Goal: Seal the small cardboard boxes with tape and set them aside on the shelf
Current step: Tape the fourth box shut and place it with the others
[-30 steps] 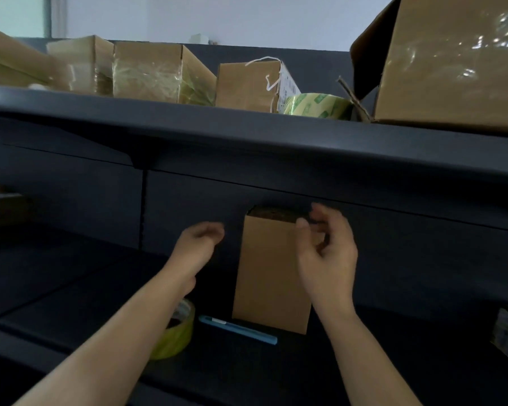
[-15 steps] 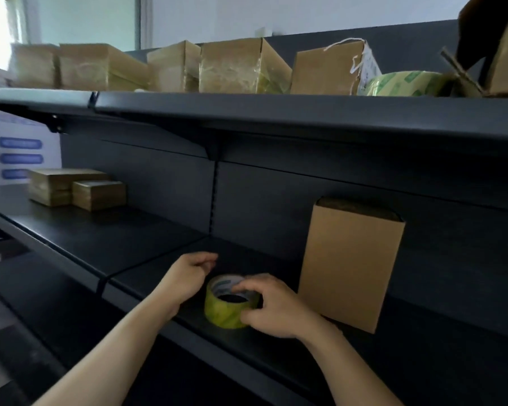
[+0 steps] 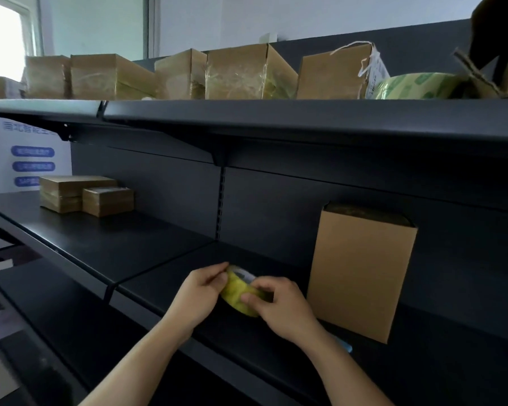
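**A:** What has shifted in the last half second?

**B:** The tape roll (image 3: 241,294) lay flat then, hole up. Now it is tipped on edge between the two hands, just above the lower shelf (image 3: 147,253).

**A:** How are the hands set?

**B:** Both are closed on it. The left hand (image 3: 201,294) pinches the upper left rim with thumb and forefinger, probably feeling for the loose end. The right hand (image 3: 279,306) curls over the right side, thumb on the yellow face.

**A:** And the box to seal?

**B:** The cardboard box (image 3: 361,273) stands upright just right of the right hand, apart from it, leaning on the back panel with its long axis vertical. The right hand is the nearer one. A blue cutter (image 3: 345,345) pokes out behind that wrist.

**A:** Farther off?

**B:** Two flat boxes (image 3: 85,194) sit well to the left on the same level. On the upper shelf (image 3: 305,118) there is a row of taped boxes (image 3: 235,73) and a green tape roll (image 3: 417,85).
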Action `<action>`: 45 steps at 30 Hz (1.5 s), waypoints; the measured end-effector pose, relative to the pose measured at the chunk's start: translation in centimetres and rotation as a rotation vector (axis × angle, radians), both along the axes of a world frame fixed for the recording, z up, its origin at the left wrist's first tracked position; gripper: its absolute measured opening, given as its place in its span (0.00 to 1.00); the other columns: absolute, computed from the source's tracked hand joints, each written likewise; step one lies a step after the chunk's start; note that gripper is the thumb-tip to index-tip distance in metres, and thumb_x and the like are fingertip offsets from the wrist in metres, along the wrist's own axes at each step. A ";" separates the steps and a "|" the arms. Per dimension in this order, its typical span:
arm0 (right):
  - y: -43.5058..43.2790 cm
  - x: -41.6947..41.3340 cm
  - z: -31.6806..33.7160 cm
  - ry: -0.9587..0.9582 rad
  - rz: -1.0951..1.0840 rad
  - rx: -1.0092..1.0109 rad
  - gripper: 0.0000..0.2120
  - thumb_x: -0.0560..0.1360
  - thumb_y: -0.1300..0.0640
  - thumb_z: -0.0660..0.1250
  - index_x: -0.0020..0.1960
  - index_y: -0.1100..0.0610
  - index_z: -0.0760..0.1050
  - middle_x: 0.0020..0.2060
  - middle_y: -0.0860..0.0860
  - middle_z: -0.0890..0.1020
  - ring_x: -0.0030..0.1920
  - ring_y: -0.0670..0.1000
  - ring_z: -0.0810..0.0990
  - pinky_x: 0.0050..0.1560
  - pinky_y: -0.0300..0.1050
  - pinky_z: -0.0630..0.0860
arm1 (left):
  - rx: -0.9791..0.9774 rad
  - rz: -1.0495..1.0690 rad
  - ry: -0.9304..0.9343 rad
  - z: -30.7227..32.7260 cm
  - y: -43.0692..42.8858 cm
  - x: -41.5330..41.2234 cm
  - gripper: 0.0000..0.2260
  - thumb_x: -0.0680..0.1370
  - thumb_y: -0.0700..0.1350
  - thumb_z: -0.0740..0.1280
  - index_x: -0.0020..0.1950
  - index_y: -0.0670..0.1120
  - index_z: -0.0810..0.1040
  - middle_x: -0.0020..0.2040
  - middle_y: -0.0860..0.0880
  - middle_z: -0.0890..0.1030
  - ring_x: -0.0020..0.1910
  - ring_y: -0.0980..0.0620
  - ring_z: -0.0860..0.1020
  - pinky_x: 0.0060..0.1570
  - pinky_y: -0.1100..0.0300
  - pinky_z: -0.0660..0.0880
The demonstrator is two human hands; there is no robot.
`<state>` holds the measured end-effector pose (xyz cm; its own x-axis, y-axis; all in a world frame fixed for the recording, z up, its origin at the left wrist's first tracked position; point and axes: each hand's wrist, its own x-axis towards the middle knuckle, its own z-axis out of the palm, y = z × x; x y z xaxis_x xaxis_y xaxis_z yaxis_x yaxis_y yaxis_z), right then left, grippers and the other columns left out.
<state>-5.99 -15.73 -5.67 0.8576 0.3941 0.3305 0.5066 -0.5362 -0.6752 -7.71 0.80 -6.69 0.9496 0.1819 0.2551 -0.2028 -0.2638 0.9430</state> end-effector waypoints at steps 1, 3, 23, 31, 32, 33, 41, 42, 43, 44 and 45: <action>-0.1 0.0 0.2 0.020 -0.001 0.062 0.05 0.75 0.49 0.69 0.40 0.45 0.79 0.39 0.43 0.82 0.42 0.41 0.79 0.43 0.38 0.74 | 0.079 -0.004 -0.050 -0.1 -0.4 -0.1 0.16 0.81 0.43 0.61 0.70 0.48 0.71 0.66 0.52 0.75 0.64 0.56 0.72 0.66 0.61 0.66; -0.4 -0.1 0.5 0.065 0.004 0.176 0.07 0.76 0.48 0.69 0.42 0.49 0.82 0.39 0.46 0.83 0.42 0.44 0.81 0.45 0.41 0.76 | 0.212 -0.028 -0.143 -0.4 -1.1 -0.2 0.21 0.80 0.47 0.61 0.74 0.50 0.66 0.68 0.54 0.71 0.67 0.58 0.69 0.67 0.64 0.64; -0.8 -0.4 1.3 0.335 0.152 0.498 0.13 0.77 0.65 0.66 0.55 0.49 0.81 0.50 0.51 0.84 0.41 0.43 0.79 0.39 0.37 0.75 | -0.498 -0.057 0.363 2.1 -1.1 2.0 0.17 0.77 0.56 0.62 0.57 0.45 0.78 0.52 0.42 0.82 0.52 0.42 0.80 0.53 0.50 0.74; -1.0 -0.6 1.1 0.317 0.175 0.488 0.14 0.77 0.66 0.66 0.52 0.47 0.81 0.48 0.46 0.85 0.47 0.42 0.81 0.46 0.36 0.76 | -0.588 -0.102 0.548 2.8 -0.5 3.1 0.21 0.77 0.60 0.54 0.47 0.45 0.77 0.40 0.45 0.79 0.34 0.46 0.75 0.35 0.58 0.68; -0.9 -0.6 1.1 0.319 0.180 0.487 0.14 0.77 0.66 0.66 0.52 0.47 0.81 0.48 0.46 0.85 0.48 0.42 0.82 0.48 0.36 0.76 | -0.601 -0.116 0.558 2.8 -0.5 3.0 0.22 0.77 0.61 0.53 0.46 0.45 0.77 0.39 0.44 0.79 0.34 0.46 0.75 0.35 0.58 0.68; -0.9 -0.7 1.1 0.318 0.189 0.483 0.14 0.77 0.66 0.66 0.51 0.47 0.81 0.48 0.46 0.85 0.49 0.43 0.82 0.50 0.37 0.76 | -0.615 -0.131 0.565 2.8 -0.5 3.1 0.24 0.77 0.62 0.52 0.46 0.44 0.77 0.38 0.44 0.79 0.33 0.46 0.75 0.35 0.58 0.68; -1.1 -1.0 1.4 0.286 0.165 0.516 0.11 0.77 0.62 0.66 0.50 0.48 0.82 0.44 0.44 0.86 0.45 0.40 0.82 0.46 0.34 0.75 | -0.473 -0.164 0.518 3.0 -0.7 2.8 0.39 0.71 0.76 0.47 0.56 0.45 0.78 0.52 0.39 0.83 0.49 0.38 0.82 0.45 0.50 0.77; -1.1 -1.0 1.4 0.288 0.145 0.532 0.11 0.77 0.62 0.66 0.50 0.47 0.81 0.42 0.43 0.85 0.43 0.38 0.81 0.43 0.32 0.74 | -0.451 -0.095 0.431 3.1 -1.0 2.8 0.37 0.71 0.75 0.48 0.57 0.47 0.77 0.53 0.41 0.82 0.51 0.40 0.81 0.50 0.48 0.77; -1.0 -0.9 1.4 0.292 0.126 0.543 0.10 0.77 0.61 0.66 0.50 0.46 0.81 0.41 0.42 0.85 0.41 0.37 0.80 0.40 0.31 0.72 | -0.434 -0.018 0.306 3.1 -1.3 2.9 0.34 0.71 0.74 0.50 0.57 0.48 0.77 0.54 0.43 0.82 0.53 0.43 0.80 0.54 0.46 0.76; -1.0 -0.8 1.4 0.299 0.109 0.556 0.09 0.77 0.60 0.67 0.51 0.47 0.81 0.40 0.42 0.85 0.40 0.37 0.80 0.38 0.31 0.72 | -0.397 0.046 0.152 3.2 -1.5 2.8 0.31 0.71 0.72 0.52 0.57 0.50 0.77 0.55 0.46 0.81 0.54 0.47 0.79 0.58 0.47 0.74; -1.0 -0.8 1.4 0.311 0.091 0.577 0.08 0.77 0.60 0.67 0.52 0.49 0.81 0.40 0.43 0.85 0.39 0.37 0.80 0.37 0.30 0.71 | -0.327 0.083 -0.014 3.2 -1.7 2.7 0.28 0.71 0.70 0.55 0.56 0.52 0.78 0.55 0.50 0.81 0.55 0.50 0.78 0.60 0.50 0.73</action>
